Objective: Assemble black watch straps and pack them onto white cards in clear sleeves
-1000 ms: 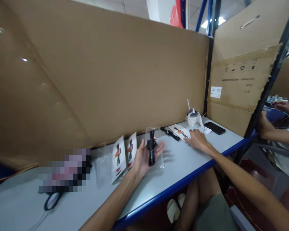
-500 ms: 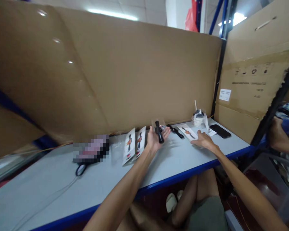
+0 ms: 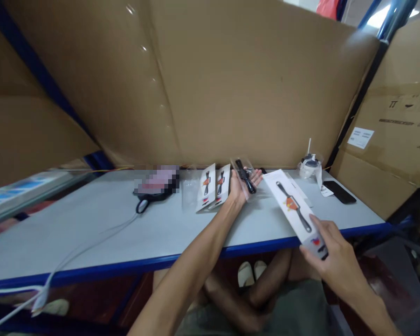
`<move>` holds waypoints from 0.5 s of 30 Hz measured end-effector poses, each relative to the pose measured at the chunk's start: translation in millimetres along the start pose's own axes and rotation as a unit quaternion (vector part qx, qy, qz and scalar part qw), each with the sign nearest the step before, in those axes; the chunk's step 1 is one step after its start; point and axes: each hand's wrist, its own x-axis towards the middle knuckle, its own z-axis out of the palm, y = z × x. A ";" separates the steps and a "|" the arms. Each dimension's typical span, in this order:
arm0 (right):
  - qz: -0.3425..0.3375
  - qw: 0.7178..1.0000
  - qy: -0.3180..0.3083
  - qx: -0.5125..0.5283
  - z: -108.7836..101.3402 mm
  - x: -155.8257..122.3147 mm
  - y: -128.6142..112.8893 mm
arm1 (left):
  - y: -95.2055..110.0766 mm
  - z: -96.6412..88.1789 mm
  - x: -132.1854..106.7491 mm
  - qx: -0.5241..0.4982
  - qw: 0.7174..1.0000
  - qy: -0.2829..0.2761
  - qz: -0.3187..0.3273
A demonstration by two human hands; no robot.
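Right hand point(image 3: 330, 254) covers card point(image 3: 293, 210) end; bagged strap point(image 3: 245, 175) blurred.

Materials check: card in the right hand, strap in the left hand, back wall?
Card in the right hand: likely stiff white printed paperboard; no sag though held by one end. Strap in the left hand: black, matte, perhaps rubber or silicone, inside a clear, glinting plastic sleeve. Back wall: brown cardboard, dull, with creases.

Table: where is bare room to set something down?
Widest bare stretch: table front, between the cable and the left arm. Smaller patch before the phone. Crowded at the back: cards, left hand, cup.
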 end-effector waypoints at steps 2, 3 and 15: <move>-0.013 1.000 0.005 -0.007 4.8 -26.1 -19.6 | -0.1 -0.4 0.1 -0.005 1.000 0.004 0.005; -0.016 1.000 0.006 -0.020 8.0 -34.8 -26.8 | -0.4 -0.4 -0.3 -0.008 1.000 0.008 0.007; -0.043 0.997 -0.044 -0.042 30.2 -66.3 -39.8 | -1.1 4.2 -7.7 0.000 1.000 0.005 0.010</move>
